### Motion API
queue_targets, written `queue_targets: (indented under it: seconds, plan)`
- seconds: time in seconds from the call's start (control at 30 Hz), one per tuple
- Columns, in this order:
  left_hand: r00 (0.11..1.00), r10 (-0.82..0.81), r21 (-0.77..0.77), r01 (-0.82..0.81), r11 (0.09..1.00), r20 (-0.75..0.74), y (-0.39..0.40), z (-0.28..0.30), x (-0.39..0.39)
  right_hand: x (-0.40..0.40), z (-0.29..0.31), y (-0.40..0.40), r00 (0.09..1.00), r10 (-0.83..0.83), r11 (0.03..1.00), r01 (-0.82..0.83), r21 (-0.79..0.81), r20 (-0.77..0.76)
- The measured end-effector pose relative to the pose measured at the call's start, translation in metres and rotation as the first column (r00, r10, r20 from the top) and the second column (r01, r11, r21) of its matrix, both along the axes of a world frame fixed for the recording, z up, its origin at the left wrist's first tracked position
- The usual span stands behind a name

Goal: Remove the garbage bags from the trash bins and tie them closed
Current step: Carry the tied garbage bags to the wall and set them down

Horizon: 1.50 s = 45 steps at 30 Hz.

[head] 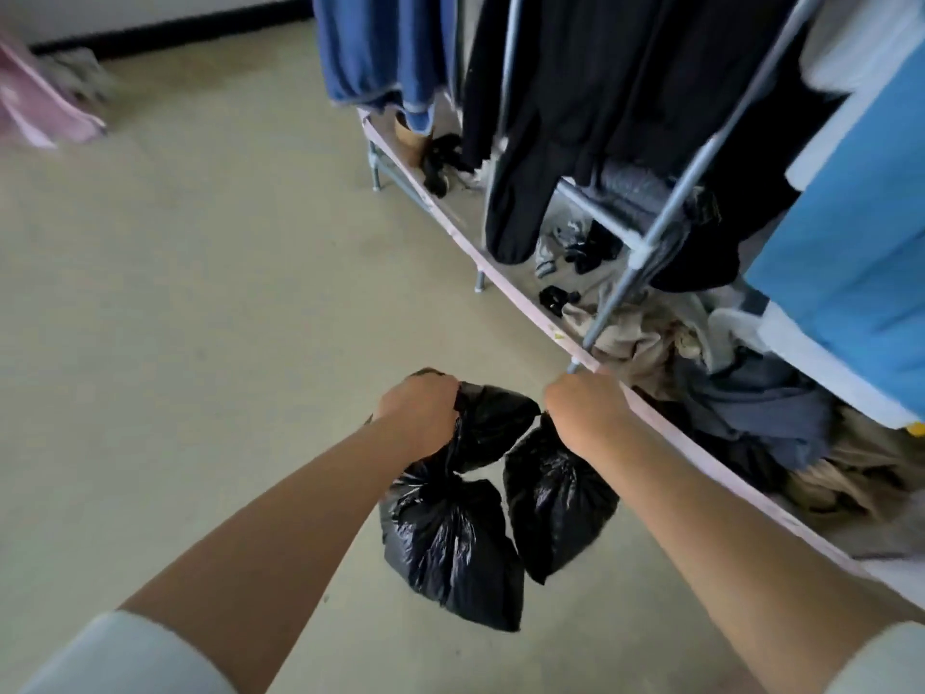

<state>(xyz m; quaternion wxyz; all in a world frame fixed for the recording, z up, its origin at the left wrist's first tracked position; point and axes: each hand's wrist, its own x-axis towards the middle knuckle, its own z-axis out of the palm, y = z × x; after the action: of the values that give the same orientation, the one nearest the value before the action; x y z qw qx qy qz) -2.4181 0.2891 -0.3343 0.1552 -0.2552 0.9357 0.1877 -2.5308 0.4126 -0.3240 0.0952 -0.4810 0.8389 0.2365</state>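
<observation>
White sleeves at bottom edge, both forearms out. Left hand (418, 418) fisted on neck of left black garbage bag (450, 538); right hand (585, 415) fisted on top of right black garbage bag (555, 498). Both bags hang off floor (200, 293), touching. Beyond: clothes rack (665, 212) w/ dark garments, jeans (370, 47).

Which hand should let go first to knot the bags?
Probably the right hand: it grips only the smaller bag. The left hand holds a bunched neck above the bigger bag.
</observation>
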Motion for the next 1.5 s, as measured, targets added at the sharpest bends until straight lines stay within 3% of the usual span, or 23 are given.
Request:
queue_targets:
  seconds: [0.13, 0.3, 0.53, 0.7, 0.97, 1.17, 1.27, 1.5]
  plan:
    - [0.998, 0.015, -0.014, -0.016, 1.000, -0.054, -0.067, 0.104, 0.025, 0.022, 0.111, -0.078, 0.996, 0.081, 0.988, -0.084, -0.131, -0.025]
    - [0.990, 0.062, -0.119, -0.077, 0.990, -0.125, -0.154, 0.201, 0.045, 0.030, 0.209, -0.167, 0.998, 0.036, 0.973, -0.045, -0.227, -0.042]
    - [0.937, 0.288, -0.253, -0.333, 0.908, -0.196, -0.304, 0.288, 0.041, -0.006, 0.287, -0.332, 0.989, 0.136, 0.874, -0.095, -0.476, 0.051]
    - [0.895, 0.417, -0.322, -0.445, 0.836, -0.157, -0.414, 0.331, 0.018, -0.035, 0.330, -0.470, 0.941, 0.332, 0.823, -0.252, -0.508, 0.070]
    - [0.872, 0.468, -0.387, -0.485, 0.784, -0.143, -0.587, 0.375, -0.047, -0.102, 0.362, -0.668, 0.835, 0.545, 0.748, -0.527, -0.403, -0.079]
    - [0.889, 0.425, -0.347, -0.458, 0.818, -0.170, -0.760, 0.376, -0.114, -0.174, 0.361, -0.840, 0.839, 0.543, 0.814, -0.533, -0.231, -0.022]
    - [0.900, 0.397, -0.354, -0.436, 0.827, -0.181, -0.846, 0.369, -0.155, -0.213, 0.360, -0.929, 0.848, 0.528, 0.800, -0.514, -0.309, -0.043]
    - [0.869, 0.430, -0.361, -0.493, 0.792, -0.243, -1.034, 0.369, -0.264, -0.311, 0.344, -1.104, 0.896, 0.414, 0.651, -0.415, -0.636, -0.160]
